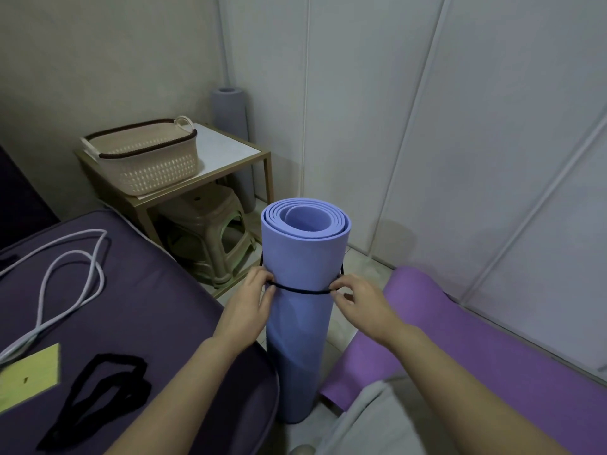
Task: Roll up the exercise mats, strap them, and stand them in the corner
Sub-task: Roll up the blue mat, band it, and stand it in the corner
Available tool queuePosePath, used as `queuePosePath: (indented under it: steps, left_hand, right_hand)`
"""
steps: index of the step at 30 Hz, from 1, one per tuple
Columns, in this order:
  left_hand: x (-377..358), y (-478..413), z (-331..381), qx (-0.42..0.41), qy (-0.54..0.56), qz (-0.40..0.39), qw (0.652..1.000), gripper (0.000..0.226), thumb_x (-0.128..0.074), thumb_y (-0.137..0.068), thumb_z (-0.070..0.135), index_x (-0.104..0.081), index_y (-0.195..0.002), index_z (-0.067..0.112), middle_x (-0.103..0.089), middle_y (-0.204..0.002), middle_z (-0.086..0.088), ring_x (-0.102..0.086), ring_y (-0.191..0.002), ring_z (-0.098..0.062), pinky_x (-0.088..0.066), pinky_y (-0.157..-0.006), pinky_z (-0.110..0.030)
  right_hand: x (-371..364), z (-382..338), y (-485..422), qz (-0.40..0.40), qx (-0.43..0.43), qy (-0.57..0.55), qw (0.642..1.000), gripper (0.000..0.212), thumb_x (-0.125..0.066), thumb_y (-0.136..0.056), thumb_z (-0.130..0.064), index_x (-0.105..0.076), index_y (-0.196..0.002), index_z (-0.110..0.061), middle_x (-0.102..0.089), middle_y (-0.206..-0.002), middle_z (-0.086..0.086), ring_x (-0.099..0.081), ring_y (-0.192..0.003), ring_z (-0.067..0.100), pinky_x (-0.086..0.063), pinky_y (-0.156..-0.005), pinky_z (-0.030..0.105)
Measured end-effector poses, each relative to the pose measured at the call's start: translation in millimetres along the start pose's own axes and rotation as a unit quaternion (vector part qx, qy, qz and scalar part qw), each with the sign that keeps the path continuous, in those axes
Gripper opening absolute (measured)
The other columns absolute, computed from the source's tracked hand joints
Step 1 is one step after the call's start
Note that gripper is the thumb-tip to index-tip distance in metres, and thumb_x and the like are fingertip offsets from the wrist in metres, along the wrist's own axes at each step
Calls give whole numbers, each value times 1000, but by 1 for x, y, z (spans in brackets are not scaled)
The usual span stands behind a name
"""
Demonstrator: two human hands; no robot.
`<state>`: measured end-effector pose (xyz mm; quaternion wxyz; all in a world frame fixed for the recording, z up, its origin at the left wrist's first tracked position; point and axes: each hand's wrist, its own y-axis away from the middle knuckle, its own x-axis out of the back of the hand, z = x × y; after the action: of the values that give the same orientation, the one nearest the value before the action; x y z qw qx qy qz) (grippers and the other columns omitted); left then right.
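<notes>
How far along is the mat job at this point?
Done: one grey rolled mat stands in the corner behind the side table. In hand: the blue mat is rolled and upright; the left hand and right hand pinch a black strap around it. Left: standing this one in the corner, then the purple mat, lying on the floor unstrapped; a spare strap waits on the dark cushion.
</notes>
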<state>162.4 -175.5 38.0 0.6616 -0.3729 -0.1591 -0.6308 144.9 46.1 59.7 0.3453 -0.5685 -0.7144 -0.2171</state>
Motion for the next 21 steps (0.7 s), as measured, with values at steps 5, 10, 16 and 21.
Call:
queuePosePath:
  steps: [5,10,16,21]
  left_hand:
    - [-4,4,0,-81,-80,6,993,19,-40,-95,23,-58,-98,20,-48,-101,16,-43,-92,0,-36,-95,-28]
    - [-9,9,19,-143,-131,-56,979,43,-21,-94,38,-58,-110,22,-51,-113,10,-42,-110,-2,-23,-113,-35]
    - [-25,22,38,-178,8,-99,979,41,-27,-96,35,-52,-124,18,-39,-133,11,-41,-117,5,-35,-100,-13]
    - [-26,-1,45,56,176,90,979,16,-43,-99,17,-55,-108,23,-56,-106,7,-55,-99,0,-41,-79,-11]
  right_hand:
    - [12,-30,4,277,16,-13,961,11,-51,-89,-5,-51,-97,-12,-60,-95,3,-61,-83,23,-45,-66,32]
    - [37,-72,-9,308,176,141,924,32,-43,-91,-33,-59,-101,-8,-61,-98,7,-53,-92,24,-37,-77,29]
    - [52,-79,-18,20,-93,251,963,70,-57,-88,-51,-33,-129,0,-64,-105,10,-62,-97,28,-37,-66,32]
    - [64,-67,-16,-17,-19,185,982,61,-64,-85,-44,-39,-134,-18,-61,-123,1,-54,-115,26,-43,-90,37]
